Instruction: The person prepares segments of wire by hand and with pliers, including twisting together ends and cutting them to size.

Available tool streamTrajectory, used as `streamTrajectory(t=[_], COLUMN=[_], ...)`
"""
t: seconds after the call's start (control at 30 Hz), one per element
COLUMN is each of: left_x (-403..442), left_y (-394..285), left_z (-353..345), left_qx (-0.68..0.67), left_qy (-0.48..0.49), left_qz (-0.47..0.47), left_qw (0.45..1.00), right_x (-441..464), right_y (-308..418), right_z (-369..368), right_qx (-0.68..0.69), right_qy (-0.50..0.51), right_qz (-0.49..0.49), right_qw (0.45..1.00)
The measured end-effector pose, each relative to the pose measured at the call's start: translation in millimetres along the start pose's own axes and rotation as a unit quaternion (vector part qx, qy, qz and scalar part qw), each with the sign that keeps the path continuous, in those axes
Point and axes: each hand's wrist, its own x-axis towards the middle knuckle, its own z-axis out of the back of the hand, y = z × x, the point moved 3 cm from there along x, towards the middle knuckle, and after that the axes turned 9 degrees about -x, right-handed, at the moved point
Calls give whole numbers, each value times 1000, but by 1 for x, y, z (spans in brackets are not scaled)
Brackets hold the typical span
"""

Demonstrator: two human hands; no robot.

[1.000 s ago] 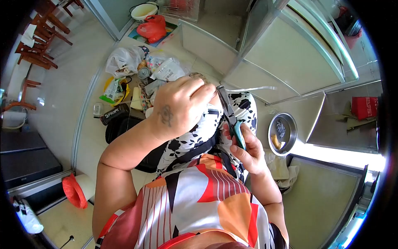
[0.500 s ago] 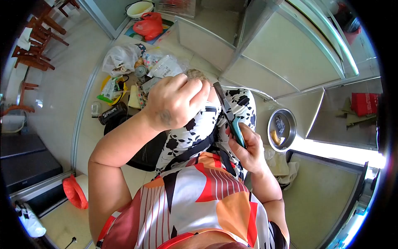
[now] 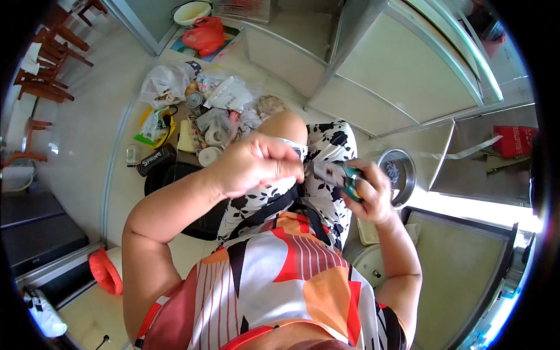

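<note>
My left hand (image 3: 256, 166) is above my lap, its fingers pinched together at the right; whatever lies between them is too small to make out. To its right, my right hand (image 3: 370, 189) is closed around the teal handles of pliers (image 3: 326, 172), whose dark metal jaws are blurred and point at the left fingertips. A thin pale strip (image 3: 472, 151) shows beyond my right hand, over the steel bowl side. My knees in black-and-white flowered trousers (image 3: 332, 140) are under both hands.
A steel bowl (image 3: 414, 181) stands on the floor at right. Bags, a roll and a dark can (image 3: 156, 160) lie at left. A red bag (image 3: 204, 36) and a white bucket (image 3: 192, 13) are at the top. Cabinet doors (image 3: 385, 64) rise ahead.
My right hand has moved right and turned the pliers from upright to nearly level. My left hand has come lower. The strip now extends farther right.
</note>
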Motion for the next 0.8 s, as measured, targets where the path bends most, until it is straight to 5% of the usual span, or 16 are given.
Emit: streamTrajectory(t=[0.07, 0.13, 0.17, 0.23, 0.37, 0.6, 0.8], left_x=[7, 13, 9, 4, 3, 4, 5], left_y=[-12, -12, -12, -21, -18, -13, -11], left_z=[0, 4, 4, -7, -21, -20, -21], left_qx=[129, 346, 433, 592, 687, 768, 768], left_qy=[-58, -75, -83, -89, -53, -46, -41], left_qz=[-131, -349, -379, -428, -509, -507, -496], left_qw=[981, 868, 814, 677, 515, 389, 403], right_x=[-19, -44, -48, -52, -54, -53, -48], right_y=[-1, 11, 21, 33, 47, 50, 47], right_z=[-26, -55, -61, -63, -53, -33, -34], right_qx=[231, 512, 600, 642, 688, 674, 655], right_qy=[42, 79, 65, 66, 56, 76, 84], right_qz=[-108, -251, -281, -293, -295, -322, -340], right_qw=[966, 818, 746, 705, 661, 661, 669])
